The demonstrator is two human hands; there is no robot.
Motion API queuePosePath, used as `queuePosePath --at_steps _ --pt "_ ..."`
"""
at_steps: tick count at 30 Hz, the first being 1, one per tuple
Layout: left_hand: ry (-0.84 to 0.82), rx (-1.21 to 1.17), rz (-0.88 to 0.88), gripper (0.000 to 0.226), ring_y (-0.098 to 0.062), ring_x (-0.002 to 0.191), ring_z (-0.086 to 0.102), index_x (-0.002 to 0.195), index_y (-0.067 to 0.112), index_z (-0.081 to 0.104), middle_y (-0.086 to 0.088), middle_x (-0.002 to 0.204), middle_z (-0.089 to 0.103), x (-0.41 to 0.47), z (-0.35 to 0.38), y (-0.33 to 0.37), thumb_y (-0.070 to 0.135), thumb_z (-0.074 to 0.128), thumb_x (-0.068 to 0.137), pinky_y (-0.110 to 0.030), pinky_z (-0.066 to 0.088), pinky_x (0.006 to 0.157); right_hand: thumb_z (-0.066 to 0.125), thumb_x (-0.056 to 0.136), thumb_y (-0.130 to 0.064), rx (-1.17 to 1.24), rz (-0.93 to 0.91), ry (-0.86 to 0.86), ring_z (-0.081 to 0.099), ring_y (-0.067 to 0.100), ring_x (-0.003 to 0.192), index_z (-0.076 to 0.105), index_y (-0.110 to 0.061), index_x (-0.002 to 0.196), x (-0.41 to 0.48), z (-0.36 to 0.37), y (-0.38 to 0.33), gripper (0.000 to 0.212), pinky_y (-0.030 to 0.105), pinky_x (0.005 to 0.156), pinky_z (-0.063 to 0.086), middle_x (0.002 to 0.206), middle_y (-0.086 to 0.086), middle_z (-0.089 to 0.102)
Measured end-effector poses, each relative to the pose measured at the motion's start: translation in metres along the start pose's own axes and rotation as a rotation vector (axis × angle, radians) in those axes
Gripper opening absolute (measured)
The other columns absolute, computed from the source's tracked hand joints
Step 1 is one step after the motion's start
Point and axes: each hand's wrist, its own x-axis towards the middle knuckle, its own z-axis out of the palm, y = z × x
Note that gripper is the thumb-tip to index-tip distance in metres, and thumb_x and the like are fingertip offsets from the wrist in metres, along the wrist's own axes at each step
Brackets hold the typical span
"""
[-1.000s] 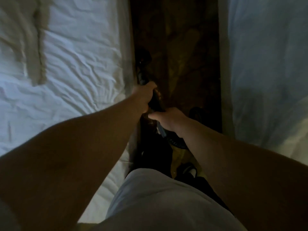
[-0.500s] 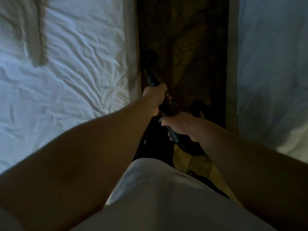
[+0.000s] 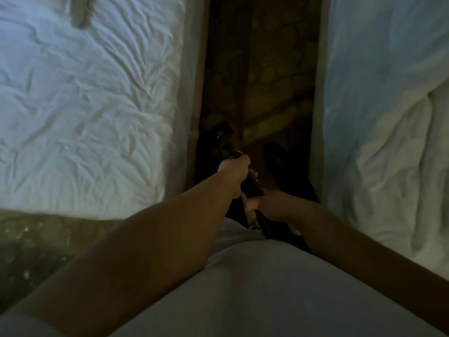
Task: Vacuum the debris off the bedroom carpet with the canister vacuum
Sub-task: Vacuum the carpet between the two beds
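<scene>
Left hand (image 3: 235,173) is clamped round the dark vacuum wand (image 3: 226,144), fingers curled under it and knuckles up. The right hand (image 3: 274,204) sits just behind and below it, nearer the body, and it too is closed round the same wand. The two fists are close together, with a short dark stretch of tube showing between them. Beyond the left hand the wand slopes down and away to the carpet (image 3: 272,69). Its far end is a black lump with a small pale glint on it, and any marking there is lost in the dark.

The carpet is a narrow, dim lane of brown and yellow pattern running ahead of both hands. Just left of the left hand rises the straight side of a bed (image 3: 85,105) under a creased white sheet. Right of the right hand stands a second bed (image 3: 388,142), its white bedding bunched and hanging close. The wand's far end lies hard against the left-hand bed's edge, so most of the open room lies forward and to the right. A dark shape (image 3: 279,161) lies on the floor just ahead of the right hand, though I cannot tell what it is.

Behind and left of the left arm more carpet shows past the bed's foot, dotted with pale flecks (image 3: 24,233).
</scene>
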Motion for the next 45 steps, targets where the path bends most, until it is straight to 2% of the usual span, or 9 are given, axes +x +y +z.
queuePosePath --at_steps 5,11,14,18,21,25,30,37,45 --pt "-0.032 -0.021 -0.036 0.017 -0.026 0.074 0.067 0.094 0.007 0.065 -0.010 0.077 0.067 -0.031 0.012 -0.097 0.024 0.064 0.093 -0.042 0.061 0.077 0.077 0.084 -0.030 0.010 0.041 0.020 0.068 0.031 0.090 0.075 -0.017 0.099 -0.037 0.031 0.091 0.019 0.037 0.071 0.058 0.101 0.012 0.071" --pt "-0.111 0.003 -0.051 0.014 -0.025 0.065 0.061 0.090 0.008 0.060 -0.011 0.073 0.062 -0.068 0.022 -0.174 0.019 0.060 0.098 -0.040 0.058 0.065 0.075 0.092 -0.026 0.044 0.066 0.034 0.071 0.035 0.092 0.071 -0.010 0.097 -0.084 0.060 0.160 0.018 0.044 0.086 0.059 0.101 0.018 0.073" --pt "-0.153 0.040 -0.050 0.015 -0.025 0.066 0.061 0.087 0.007 0.060 -0.012 0.075 0.062 -0.082 0.019 -0.209 0.018 0.059 0.098 -0.038 0.057 0.068 0.073 0.093 -0.026 0.029 0.078 0.047 0.069 0.031 0.079 0.070 -0.008 0.102 -0.100 0.079 0.191 0.021 0.041 0.076 0.059 0.092 0.016 0.072" --pt "-0.175 0.064 -0.057 0.015 -0.029 0.073 0.064 0.096 0.004 0.062 -0.013 0.079 0.063 -0.090 0.005 -0.263 0.017 0.065 0.090 -0.048 0.057 0.090 0.070 0.094 -0.028 0.043 0.128 0.040 0.067 0.030 0.066 0.068 -0.009 0.107 -0.114 0.119 0.233 0.023 0.034 0.059 0.056 0.087 0.016 0.070" --pt "-0.202 0.124 -0.059 0.023 -0.026 0.069 0.063 0.107 0.005 0.062 -0.013 0.079 0.066 -0.095 -0.010 -0.303 0.020 0.064 0.089 -0.041 0.059 0.080 0.071 0.092 -0.027 0.123 0.127 0.067 0.067 0.032 0.062 0.066 -0.003 0.112 -0.120 0.158 0.265 0.031 0.037 0.058 0.057 0.083 0.019 0.069" --pt "-0.244 0.170 -0.059 0.014 -0.023 0.073 0.062 0.099 0.006 0.059 -0.011 0.084 0.062 -0.112 -0.039 -0.358 0.020 0.056 0.100 -0.040 0.059 0.080 0.069 0.094 -0.025 0.148 0.129 0.110 0.066 0.031 0.062 0.065 -0.001 0.114 -0.137 0.219 0.303 0.031 0.032 0.052 0.055 0.082 0.018 0.069" --pt "-0.282 0.244 -0.128 0.016 -0.019 0.068 0.057 0.095 0.008 0.056 -0.008 0.083 0.056 -0.142 -0.064 -0.419 0.021 0.053 0.103 -0.034 0.049 0.056 0.072 0.094 -0.025 0.096 0.127 0.146 0.069 0.027 0.059 0.067 -0.005 0.107 -0.165 0.267 0.344 0.025 0.034 0.056 0.059 0.079 0.016 0.071" --pt "-0.282 0.234 -0.168 0.018 -0.021 0.071 0.059 0.101 0.005 0.058 -0.008 0.077 0.061 -0.158 -0.070 -0.462 0.023 0.053 0.100 -0.036 0.051 0.070 0.074 0.092 -0.023 0.083 0.138 0.100 0.067 0.028 0.062 0.067 -0.003 0.103 -0.186 0.283 0.378 0.024 0.035 0.063 0.057 0.076 0.015 0.069" --pt "-0.200 0.055 -0.124 0.010 -0.021 0.069 0.058 0.097 0.007 0.058 -0.008 0.079 0.059 -0.179 -0.028 -0.517 0.016 0.055 0.098 -0.036 0.049 0.061 0.072 0.095 -0.025 -0.110 0.031 0.062 0.066 0.030 0.073 0.063 -0.013 0.092 -0.206 0.252 0.433 0.015 0.035 0.068 0.055 0.081 0.012 0.065"
